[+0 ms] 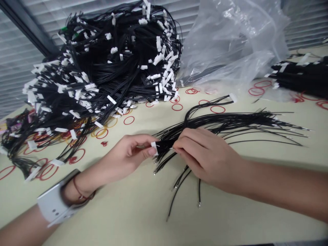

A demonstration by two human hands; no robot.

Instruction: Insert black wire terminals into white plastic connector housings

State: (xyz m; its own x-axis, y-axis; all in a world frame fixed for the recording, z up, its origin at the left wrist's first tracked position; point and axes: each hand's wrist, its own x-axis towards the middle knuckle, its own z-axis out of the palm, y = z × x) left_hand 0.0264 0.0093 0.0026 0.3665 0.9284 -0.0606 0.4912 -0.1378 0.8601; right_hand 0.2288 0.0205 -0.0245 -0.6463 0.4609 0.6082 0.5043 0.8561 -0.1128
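Note:
Between thumb and fingers my left hand (135, 152) pinches a white connector (155, 148) with black wires running out of it to the right. Just to its right, my right hand (205, 157) is closed with its fingertips together at a thin black wire near the connector; the exact grip is partly hidden. Under and behind both hands lies a spread bundle of loose black wires (246, 121) with small metal terminals at their ends. Several wire ends point down toward the front. Above the bundle, a finished-looking white connector (233, 98) lies on the table with wires attached.
A large heap of black wire harnesses (115, 61) with white connectors fills the back left. Red rubber bands (128, 120) are scattered over the pale table (123, 212). A clear plastic bag (230, 44) stands at the back, with more black cables (304, 77) at the right.

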